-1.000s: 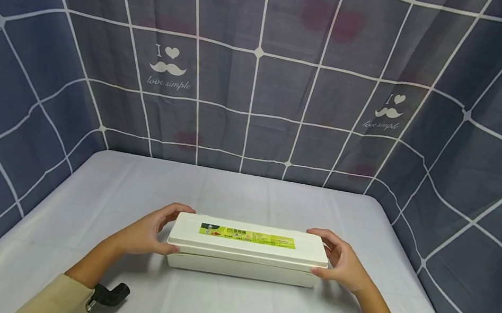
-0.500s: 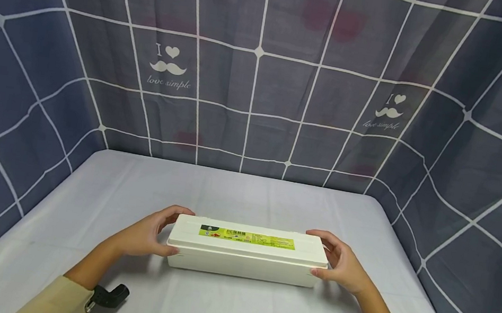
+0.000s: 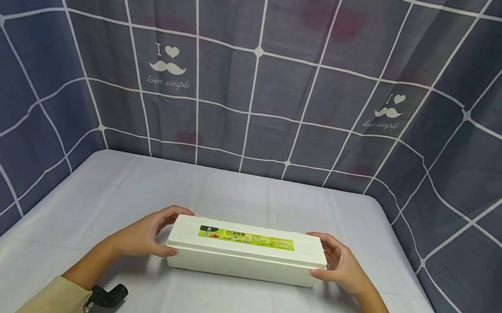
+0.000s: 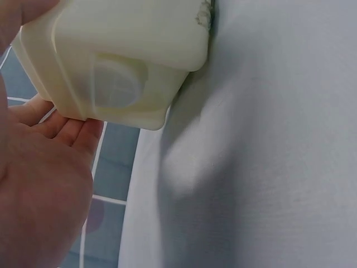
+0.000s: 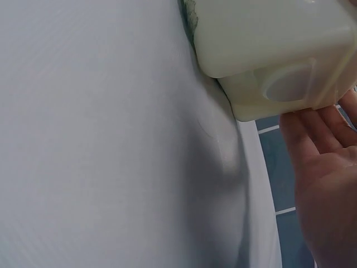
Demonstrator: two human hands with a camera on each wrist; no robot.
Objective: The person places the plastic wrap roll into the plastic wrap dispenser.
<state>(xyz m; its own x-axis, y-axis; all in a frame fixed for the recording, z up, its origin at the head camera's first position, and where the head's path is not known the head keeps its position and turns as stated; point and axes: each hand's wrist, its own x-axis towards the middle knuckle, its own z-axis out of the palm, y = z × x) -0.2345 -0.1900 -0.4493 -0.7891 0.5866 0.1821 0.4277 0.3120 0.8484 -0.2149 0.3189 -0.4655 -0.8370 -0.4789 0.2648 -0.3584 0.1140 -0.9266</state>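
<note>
A long cream-white cling film box (image 3: pixel 240 267) lies lengthwise across the table before me, its lid (image 3: pixel 238 249) down on top. The lid carries a yellow-green label (image 3: pixel 246 237). My left hand (image 3: pixel 141 234) grips the left end, thumb at the front and fingers round the back corner. At the opposite end my right hand (image 3: pixel 347 266) holds the box the same way. In the left wrist view, the box end (image 4: pixel 139 33) has a round recess, and fingertips (image 4: pixel 86 134) touch its back side. The right wrist view shows the other box end (image 5: pixel 268 39), also with a round recess.
A white cloth (image 3: pixel 225 308) covers the table. Dark grey-blue curtains (image 3: pixel 279 91) with white grid lines surround it at the back and sides. A black wrist mount (image 3: pixel 110 295) sits on each sleeved forearm.
The lid of the cling film box has sunk slightly, and the gap under its front edge has narrowed. Both hands have lowered a little with it, keeping their places at the ends.
</note>
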